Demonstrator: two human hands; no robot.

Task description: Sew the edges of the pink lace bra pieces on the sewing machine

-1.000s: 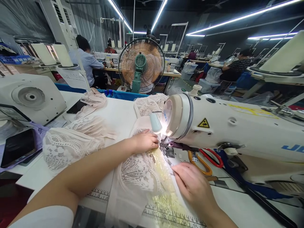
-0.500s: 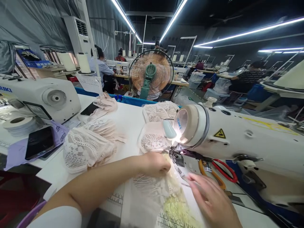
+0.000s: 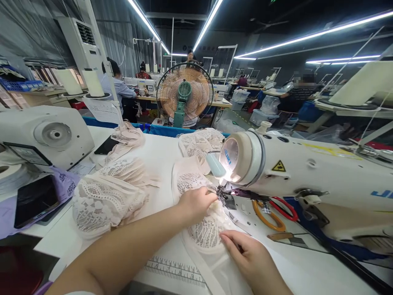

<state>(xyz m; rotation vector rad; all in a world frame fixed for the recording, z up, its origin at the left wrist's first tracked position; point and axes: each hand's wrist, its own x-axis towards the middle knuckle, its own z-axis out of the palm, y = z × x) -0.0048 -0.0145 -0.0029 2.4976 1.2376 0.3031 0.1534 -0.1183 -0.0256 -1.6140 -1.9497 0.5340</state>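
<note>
A cream lace bra (image 3: 206,235) lies at the sewing machine (image 3: 294,164), one end by the lit presser foot (image 3: 221,192). My left hand (image 3: 195,207) is closed on the fabric just left of the foot, fingers bent and pressed together. Lower right, my right hand (image 3: 245,254) pinches the edge of the lace cup between thumb and fingers. More of the lace work (image 3: 190,178) spreads behind the needle area. A slim metal piece (image 3: 236,220) rests on the machine bed right of the lace.
Stacked lace bras (image 3: 107,196) sit on the left of the table. Orange-handled scissors (image 3: 270,221), red-handled scissors (image 3: 287,209) and a wooden-handled tool (image 3: 280,236) lie right. A printed ruler (image 3: 175,270) runs along the front. Beyond are a fan (image 3: 184,94) and co-workers.
My right hand has moved left onto the lace edge and pinches it. My left hand has shifted slightly up and left. The yellowish patch by the fabric's lower end no longer shows. The view has turned right.
</note>
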